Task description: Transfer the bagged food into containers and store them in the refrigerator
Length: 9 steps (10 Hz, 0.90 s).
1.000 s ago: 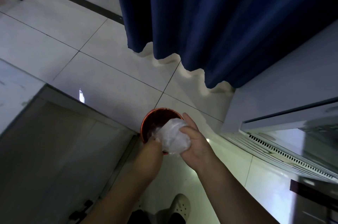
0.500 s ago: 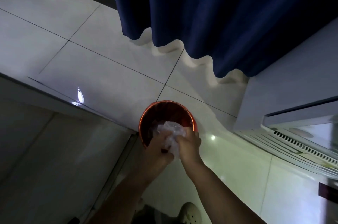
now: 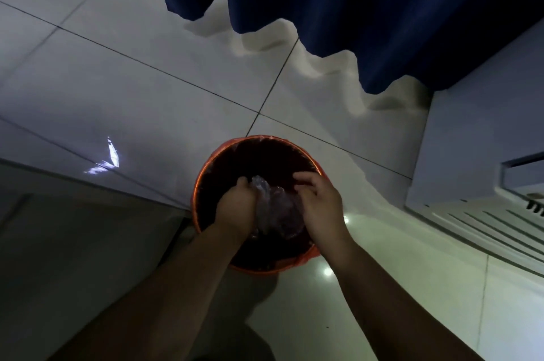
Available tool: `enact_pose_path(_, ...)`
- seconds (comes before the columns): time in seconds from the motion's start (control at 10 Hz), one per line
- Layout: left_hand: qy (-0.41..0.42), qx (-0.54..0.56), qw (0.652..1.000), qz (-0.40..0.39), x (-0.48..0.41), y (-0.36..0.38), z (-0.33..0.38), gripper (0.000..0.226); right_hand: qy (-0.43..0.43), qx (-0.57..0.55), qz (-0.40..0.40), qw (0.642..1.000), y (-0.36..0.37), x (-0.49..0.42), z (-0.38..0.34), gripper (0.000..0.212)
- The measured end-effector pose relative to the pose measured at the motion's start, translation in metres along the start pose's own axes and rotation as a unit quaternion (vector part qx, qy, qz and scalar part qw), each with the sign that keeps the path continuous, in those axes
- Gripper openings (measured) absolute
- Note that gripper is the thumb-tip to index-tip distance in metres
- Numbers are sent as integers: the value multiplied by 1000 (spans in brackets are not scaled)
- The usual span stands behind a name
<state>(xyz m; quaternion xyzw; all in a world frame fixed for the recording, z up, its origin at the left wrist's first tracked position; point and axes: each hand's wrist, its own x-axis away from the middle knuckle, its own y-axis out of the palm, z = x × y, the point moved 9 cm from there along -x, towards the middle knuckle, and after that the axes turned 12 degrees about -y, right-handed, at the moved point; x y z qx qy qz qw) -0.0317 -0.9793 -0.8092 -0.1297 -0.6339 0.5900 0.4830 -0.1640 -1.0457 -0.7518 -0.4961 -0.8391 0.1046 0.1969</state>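
Since 0.5 s ago: both hands sit lower, down inside the bin (image 3: pixel 196 184) mouth rather than at its rim, and the bag (image 3: pixel 272 204) has gone in with them. View is closer on the bin, which fills more of the frame.

Far left: grey panel (image 3: pixel 73 257), dim, detail unreadable. Just beyond its edge, a bright glint (image 3: pixel 113 154) on the floor (image 3: pixel 147 80), which is pale tile with dark joints.

Centre: the bin is round with an orange rim and stands on the floor. A dark liner (image 3: pixel 259 157) is folded over the rim.

Left hand (image 3: pixel 235 209): inside the bin, fingers clenched round the left side of the bag, thumb on top.

The bag is clear plastic, crumpled, and lies between the two hands, below rim level, against the liner. Contents not discernible.

Right hand (image 3: pixel 321 210): over the right edge of the bag, fingers loosely bent and apart, gripping nothing visible. Contact between palm and bag cannot be determined.

Above centre to right: dark blue curtain (image 3: pixel 353 7), its wavy hem just off the floor.

Far right: white fridge (image 3: pixel 471 139), with vent slats (image 3: pixel 485 228) along its lower part. Well apart from the bag.
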Motion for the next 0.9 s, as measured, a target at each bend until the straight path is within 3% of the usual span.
enact_pose_path(0.2, -22, -138, 989, -48, -25, 40, 8, 34, -149, 185, -52, 970, 6, -6, -6, 25)
enact_pose_path(0.4, -50, -79, 974, -204, -22, 64, 1, 41, -218, 310, -66, 923, 2, -1, -29, 26)
enact_pose_path(0.6, -24, -107, 982, -152, 25, -5, 9, 41, -192, 396, -94, 893, -15, 26, -61, 25)
enact_pose_path(0.8, 4, -58, 990, -126, 109, -109, 19, 33, -177, 415, -147, 880, -59, 75, -144, 21)
enact_pose_path(0.9, 21, -43, 992, -118, 157, -158, 25, 31, -165, 452, -199, 854, -79, 105, -186, 20)
